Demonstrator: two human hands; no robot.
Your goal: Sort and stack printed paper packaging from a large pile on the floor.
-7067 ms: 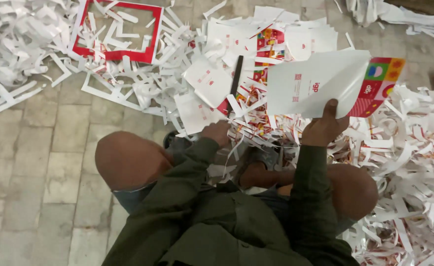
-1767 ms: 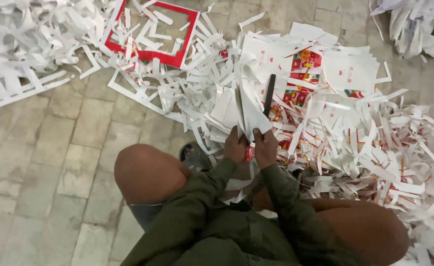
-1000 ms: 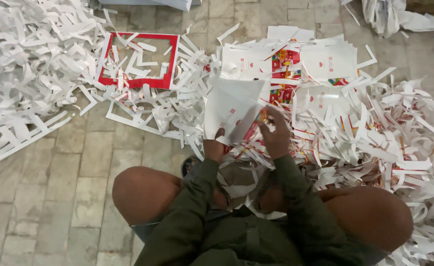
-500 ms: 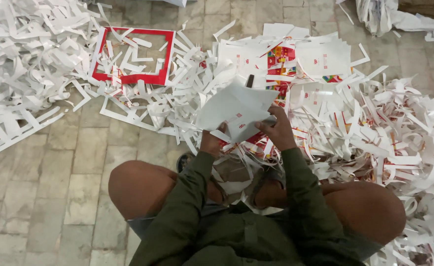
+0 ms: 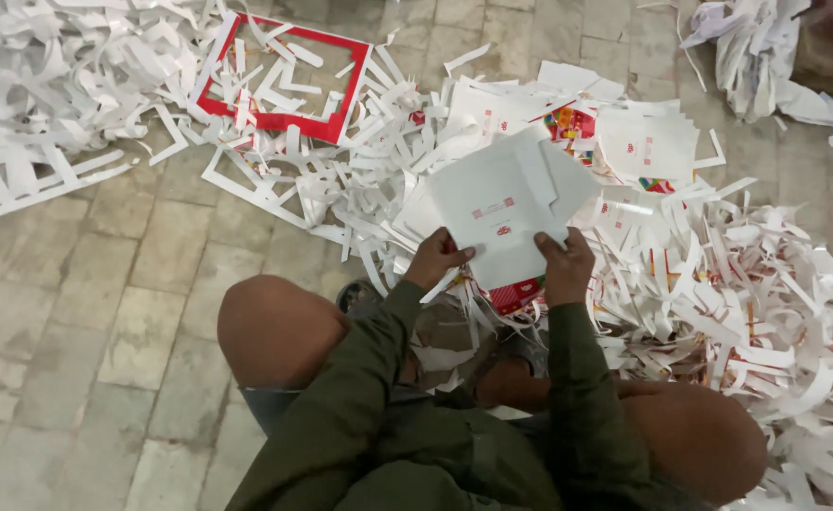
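Both hands hold up a stack of white paper sheets [image 5: 506, 203] with small red marks, tilted in front of me. My left hand [image 5: 438, 257] grips the stack's lower left edge. My right hand [image 5: 565, 267] grips its lower right edge. Below the stack, a red-printed piece [image 5: 514, 294] shows between the hands. I am squatting, with both knees [image 5: 274, 326] bare and dark green sleeves down my arms.
Piles of white paper strips and offcuts [image 5: 747, 303] cover the stone-tile floor [image 5: 76, 312] ahead and to the right. A red-edged paper frame [image 5: 289, 66] lies at the back left. Flat printed sheets [image 5: 643, 147] lie behind the held stack. More scraps heap at the far left [image 5: 28, 104].
The right hand earlier held a large sheet at the right. Both hands then came together at the pile, picked up the white stack and raised it; the view shifted slightly.
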